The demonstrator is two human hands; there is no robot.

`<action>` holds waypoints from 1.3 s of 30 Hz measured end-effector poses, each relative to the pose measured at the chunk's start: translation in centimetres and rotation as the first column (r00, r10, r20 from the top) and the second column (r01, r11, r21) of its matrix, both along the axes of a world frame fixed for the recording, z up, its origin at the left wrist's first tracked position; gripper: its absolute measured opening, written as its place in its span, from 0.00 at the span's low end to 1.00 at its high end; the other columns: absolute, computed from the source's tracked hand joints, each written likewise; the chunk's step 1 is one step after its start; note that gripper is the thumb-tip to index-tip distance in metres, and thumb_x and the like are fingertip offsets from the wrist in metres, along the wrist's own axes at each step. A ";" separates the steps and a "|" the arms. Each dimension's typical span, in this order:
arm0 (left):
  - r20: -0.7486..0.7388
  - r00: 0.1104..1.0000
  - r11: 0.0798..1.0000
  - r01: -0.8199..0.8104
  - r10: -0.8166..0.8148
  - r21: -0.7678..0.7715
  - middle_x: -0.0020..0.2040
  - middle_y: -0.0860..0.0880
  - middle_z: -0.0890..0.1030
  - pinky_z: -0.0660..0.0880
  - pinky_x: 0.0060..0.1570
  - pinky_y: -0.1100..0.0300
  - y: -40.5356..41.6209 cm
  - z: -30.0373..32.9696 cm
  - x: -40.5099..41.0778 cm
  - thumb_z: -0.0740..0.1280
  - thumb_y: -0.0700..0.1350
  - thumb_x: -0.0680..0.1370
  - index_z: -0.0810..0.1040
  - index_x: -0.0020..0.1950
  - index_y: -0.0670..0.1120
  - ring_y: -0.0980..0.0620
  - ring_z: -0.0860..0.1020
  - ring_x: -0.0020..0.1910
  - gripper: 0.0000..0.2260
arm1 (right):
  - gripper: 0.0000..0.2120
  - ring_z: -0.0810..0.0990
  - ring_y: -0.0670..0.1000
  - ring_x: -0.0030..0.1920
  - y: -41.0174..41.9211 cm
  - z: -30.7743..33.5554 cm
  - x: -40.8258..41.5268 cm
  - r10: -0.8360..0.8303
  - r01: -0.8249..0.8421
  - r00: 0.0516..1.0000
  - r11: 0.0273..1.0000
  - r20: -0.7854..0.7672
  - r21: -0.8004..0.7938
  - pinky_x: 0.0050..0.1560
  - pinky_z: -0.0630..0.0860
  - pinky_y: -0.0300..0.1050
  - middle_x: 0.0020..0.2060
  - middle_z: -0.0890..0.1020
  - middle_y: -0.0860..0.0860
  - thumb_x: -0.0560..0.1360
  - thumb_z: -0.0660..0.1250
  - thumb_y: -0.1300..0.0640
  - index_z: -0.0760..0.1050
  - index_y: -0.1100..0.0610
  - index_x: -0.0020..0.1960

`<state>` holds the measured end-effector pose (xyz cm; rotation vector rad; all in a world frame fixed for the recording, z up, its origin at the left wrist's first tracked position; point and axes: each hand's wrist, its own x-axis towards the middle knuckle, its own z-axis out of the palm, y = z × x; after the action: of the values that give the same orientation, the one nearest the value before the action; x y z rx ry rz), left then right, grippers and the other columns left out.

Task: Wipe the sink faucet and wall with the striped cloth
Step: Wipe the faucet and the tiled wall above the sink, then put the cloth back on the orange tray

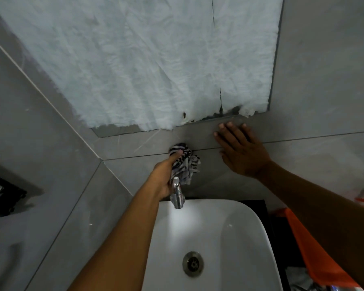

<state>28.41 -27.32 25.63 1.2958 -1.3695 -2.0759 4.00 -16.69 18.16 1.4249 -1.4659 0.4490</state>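
Note:
My left hand [163, 177] grips the black-and-white striped cloth [185, 164] and presses it against the grey tiled wall [135, 148] just above the chrome faucet [177, 195]. The cloth bunches around the faucet's base and hides where it meets the wall. The faucet's spout points down over the white sink [246, 232]. My right hand [241, 149] lies flat on the wall to the right of the cloth, fingers spread, holding nothing.
White crumpled paper [151, 66] covers the mirror area above the tiles. A black holder [2, 195] is fixed to the left wall. An orange object [311, 248] and a dark counter lie right of the sink. The drain [193, 264] sits in the basin.

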 end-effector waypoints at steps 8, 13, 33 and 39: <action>-0.505 0.840 0.946 -0.028 0.198 0.324 0.50 0.37 0.85 0.84 0.44 0.56 7.1 -4.6 7.3 0.64 0.43 0.79 0.80 0.61 0.35 0.44 0.85 0.45 0.16 | 0.32 0.56 0.59 0.80 0.2 -0.2 0.3 0.011 -0.011 1.000 1.000 0.023 0.023 0.80 0.48 0.60 0.78 0.61 0.58 0.79 0.63 0.50 0.58 0.57 0.79; -0.480 0.812 0.848 -0.035 0.333 0.529 0.49 0.38 0.86 0.82 0.44 0.51 10.2 -7.1 7.8 0.64 0.47 0.73 0.86 0.53 0.38 0.42 0.84 0.45 0.18 | 0.32 0.60 0.62 0.76 1.7 2.1 3.5 -0.056 0.041 0.985 0.995 0.164 0.095 0.75 0.58 0.66 0.75 0.69 0.61 0.72 0.70 0.57 0.67 0.60 0.75; -0.013 0.998 0.998 0.063 -0.063 0.015 0.42 0.40 0.85 0.82 0.32 0.59 16.7 -10.1 -2.7 0.62 0.42 0.82 0.80 0.58 0.35 0.50 0.87 0.37 0.12 | 0.08 0.86 0.53 0.39 19.4 -2.4 11.8 0.091 0.034 -0.704 0.995 0.704 -0.095 0.36 0.84 0.45 0.40 0.88 0.53 0.75 0.71 0.66 0.84 0.54 0.48; 0.593 0.618 0.397 0.786 -0.517 -0.473 0.51 0.37 0.82 0.77 0.46 0.56 22.5 -16.3 -21.1 0.63 0.39 0.75 0.78 0.50 0.39 0.39 0.81 0.51 0.07 | 0.05 0.85 0.64 0.46 27.9 -11.8 3.4 0.212 0.359 -0.782 0.922 0.586 0.146 0.51 0.84 0.59 0.44 0.87 0.61 0.77 0.68 0.65 0.82 0.64 0.51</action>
<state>7.35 -4.82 9.35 0.8110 -2.8920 -1.3140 7.44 11.20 6.34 -0.6082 -2.7374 2.5153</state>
